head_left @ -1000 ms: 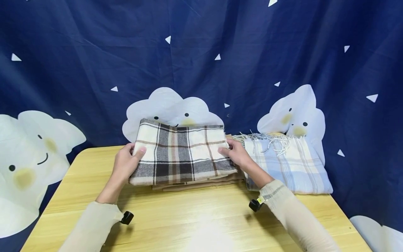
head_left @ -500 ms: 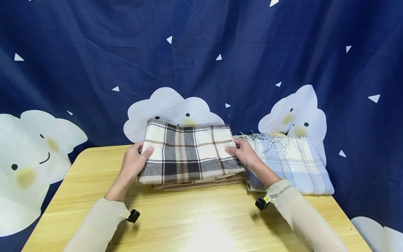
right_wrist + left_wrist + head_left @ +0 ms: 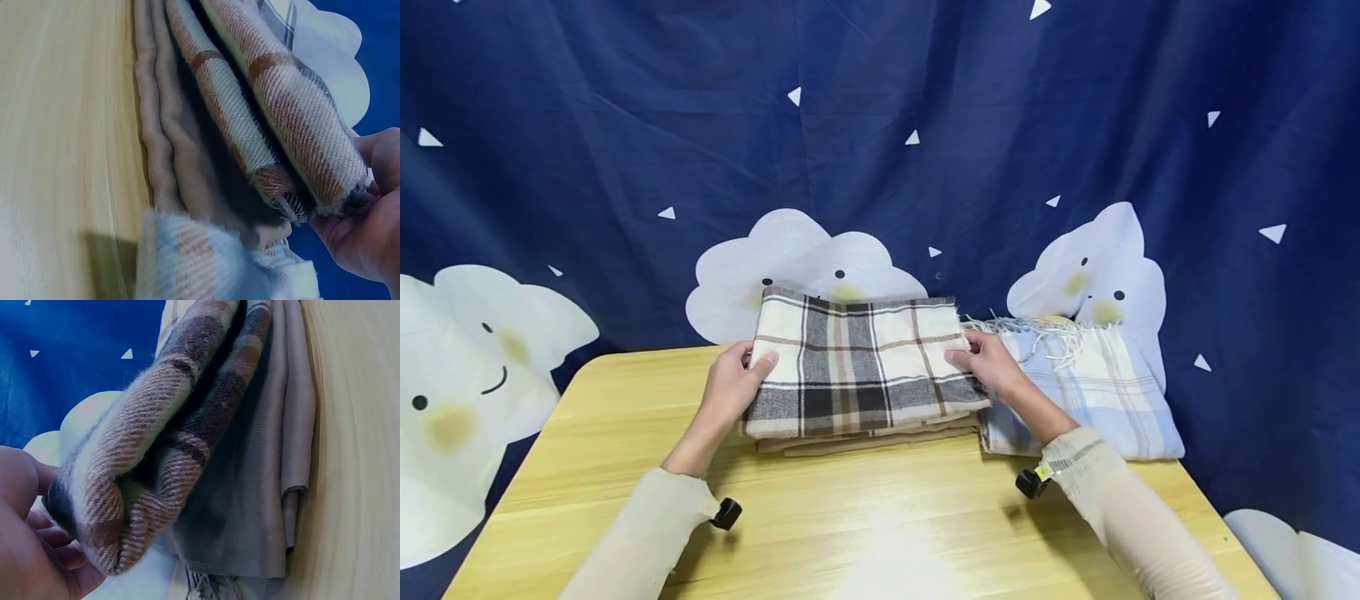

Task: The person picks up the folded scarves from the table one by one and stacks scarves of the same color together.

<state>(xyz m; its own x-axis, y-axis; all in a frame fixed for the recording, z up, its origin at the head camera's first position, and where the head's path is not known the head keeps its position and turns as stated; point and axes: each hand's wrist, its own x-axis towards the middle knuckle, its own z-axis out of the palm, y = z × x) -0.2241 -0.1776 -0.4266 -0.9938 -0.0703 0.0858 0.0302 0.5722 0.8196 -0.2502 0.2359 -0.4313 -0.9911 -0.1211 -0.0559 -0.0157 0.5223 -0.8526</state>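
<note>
The plaid [image 3: 842, 367] now lies farther toward 3 o'clock over the brown cloth [image 3: 880, 442] than one second ago; this appears to bring the two nearer to alignment. Full contact between them is hidden. The left hand [image 3: 730, 387] grips the plaid at its 9 o'clock edge, thumb on top, fingers curled beneath. The right hand [image 3: 995, 365] pinches the 3 o'clock edge likewise. The blue cloth [image 3: 1086, 404] lies on the table [image 3: 820, 517], at 3 o'clock from the plaid
</note>
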